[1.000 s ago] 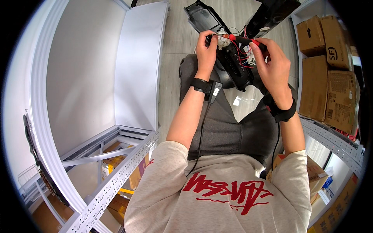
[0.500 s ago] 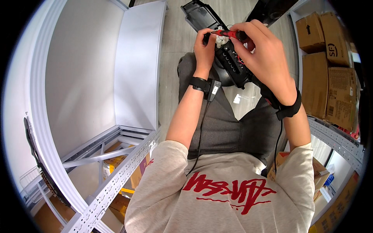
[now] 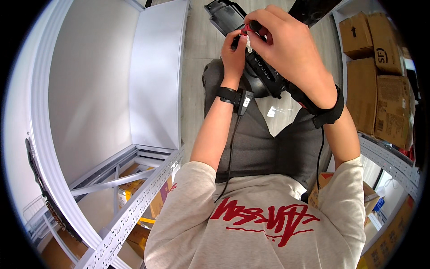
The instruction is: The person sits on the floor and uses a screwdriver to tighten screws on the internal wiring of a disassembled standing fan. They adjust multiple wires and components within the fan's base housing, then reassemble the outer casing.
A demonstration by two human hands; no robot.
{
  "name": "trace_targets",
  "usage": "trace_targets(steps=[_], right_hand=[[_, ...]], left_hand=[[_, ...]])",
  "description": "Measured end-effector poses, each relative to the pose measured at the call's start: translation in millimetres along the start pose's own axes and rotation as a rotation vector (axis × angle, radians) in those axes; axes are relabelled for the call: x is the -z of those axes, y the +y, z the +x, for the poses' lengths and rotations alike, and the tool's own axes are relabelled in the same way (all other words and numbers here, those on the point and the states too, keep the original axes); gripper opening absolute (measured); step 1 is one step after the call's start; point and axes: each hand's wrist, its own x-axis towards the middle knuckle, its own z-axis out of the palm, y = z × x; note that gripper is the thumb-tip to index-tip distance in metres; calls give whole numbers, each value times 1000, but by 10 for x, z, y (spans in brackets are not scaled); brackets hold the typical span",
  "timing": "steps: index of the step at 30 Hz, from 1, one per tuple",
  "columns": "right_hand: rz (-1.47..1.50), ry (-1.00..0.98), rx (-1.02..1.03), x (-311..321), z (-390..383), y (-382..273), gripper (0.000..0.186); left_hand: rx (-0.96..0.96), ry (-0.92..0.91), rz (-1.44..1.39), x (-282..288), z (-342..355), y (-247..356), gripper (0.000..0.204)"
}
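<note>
My right hand [image 3: 291,51] is closed round the handle of a red and black screwdriver [image 3: 254,27]. The tool's shaft runs down toward my left fingertips, its tip hidden. My left hand [image 3: 233,62] has thumb and index finger drawn together right beside the tool; what they pinch, if anything, is too small to make out. Under both hands lies a black plastic housing [image 3: 264,69] with a row of round shapes along one side. A white part [image 3: 249,45] on it is mostly covered by my right hand.
Beyond the housing lies a black frame-like section [image 3: 224,15]. A grey-white shelving unit [image 3: 156,76] stands on the left. Brown cardboard boxes [image 3: 360,89] are stacked on the right rack. Cables run from both wristbands. My grey-trousered legs [image 3: 251,143] flank the work.
My right hand has moved left and up, turning the screwdriver from lying sideways to pointing more steeply down. It now covers most of the white part. My left hand has barely shifted.
</note>
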Motion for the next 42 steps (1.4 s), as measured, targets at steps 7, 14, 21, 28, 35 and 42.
trace_targets(steps=[7,14,21,28,35,42], right_hand=[[-47,19,7,-37,-97,29,23],[-22,131,-39,-67,-329,261,19],[76,185,-190,-22,-550,298,21],[131,274,-271,195,-942,368,19],[79,186,-417,515,-1489,325,20],[85,135,-495,512,-1748,399,21]], left_hand=[[48,-24,-17,37,-3,-53,19],[4,-12,29,13,1,82,36],[35,-15,16,-13,12,71,45],[92,61,-20,6,27,-25,41],[171,112,-97,7,37,15,39],[173,110,-130,36,42,4,42]])
